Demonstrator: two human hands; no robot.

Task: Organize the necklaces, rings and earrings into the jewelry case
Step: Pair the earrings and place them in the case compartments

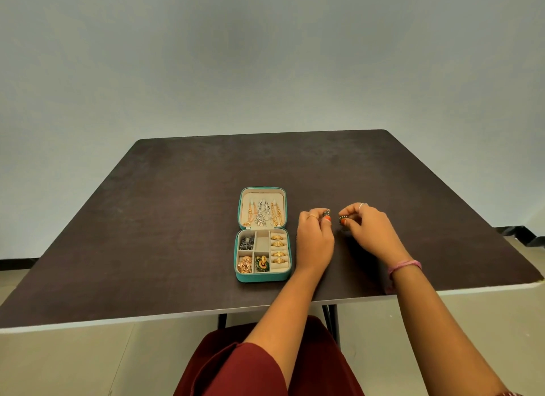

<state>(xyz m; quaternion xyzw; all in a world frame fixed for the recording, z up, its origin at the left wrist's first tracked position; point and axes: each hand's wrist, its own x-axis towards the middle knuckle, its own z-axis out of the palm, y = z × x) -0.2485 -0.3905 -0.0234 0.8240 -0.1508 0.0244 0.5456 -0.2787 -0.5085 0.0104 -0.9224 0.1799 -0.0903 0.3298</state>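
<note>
A teal jewelry case [237,249] lies open on the dark table [177,218]. Its lid holds necklaces [263,214], both gold and silver chains. Gold rings [278,249] sit in the right-hand roll slots of the base. Silver earrings [246,242], gold earrings [245,264] and a green-and-gold pair [262,263] fill other compartments. To the right of the case, my left hand [314,236] pinches a small dark earring [326,213]. My right hand [367,226] pinches a second dark earring [343,220] just beside it.
The table's near edge runs just in front of my lap, which is covered in maroon cloth [265,366]. A plain pale wall [265,56] stands behind the table. A pink band [404,265] circles my right wrist.
</note>
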